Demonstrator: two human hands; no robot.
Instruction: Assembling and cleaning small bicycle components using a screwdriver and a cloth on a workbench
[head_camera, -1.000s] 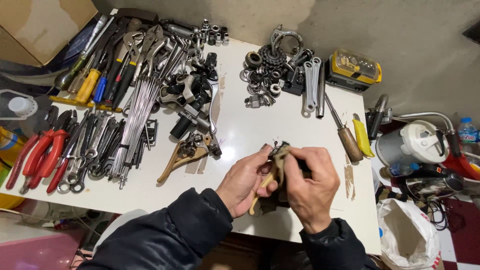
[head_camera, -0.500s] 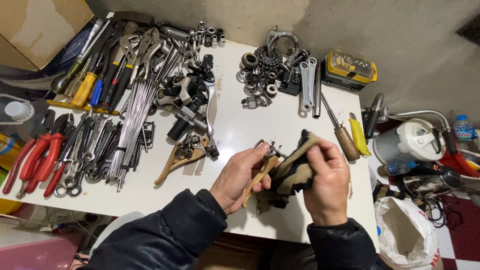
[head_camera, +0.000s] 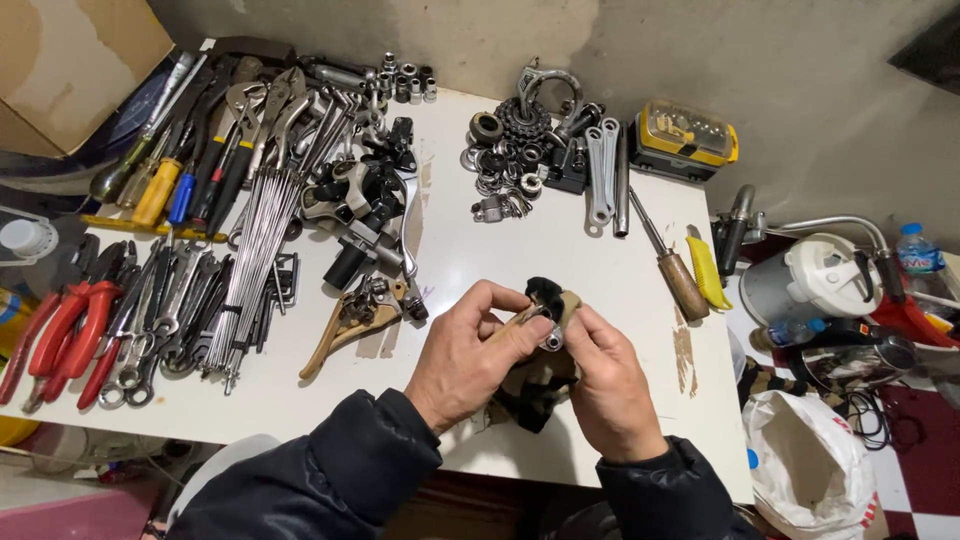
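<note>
My left hand and my right hand meet over the near edge of a white table. Between them sits a small tan and black brake lever part with a shiny metal piece, wrapped partly in a dark rag that hangs below. My left thumb and fingers pinch the tan part from the left. The right fingers press the rag and part from the right. Another tan brake lever lies on the table just left of my hands.
Spokes, wrenches and red-handled pliers crowd the left side. Sprockets and nuts, flat wrenches, a wooden-handled screwdriver and a yellow bit case lie at the back right. A white plastic bag sits beyond the right edge.
The rag, raised in my right hand half a second ago, has come down. Both hands have closed together around the part again, slightly lower and nearer the table edge.
</note>
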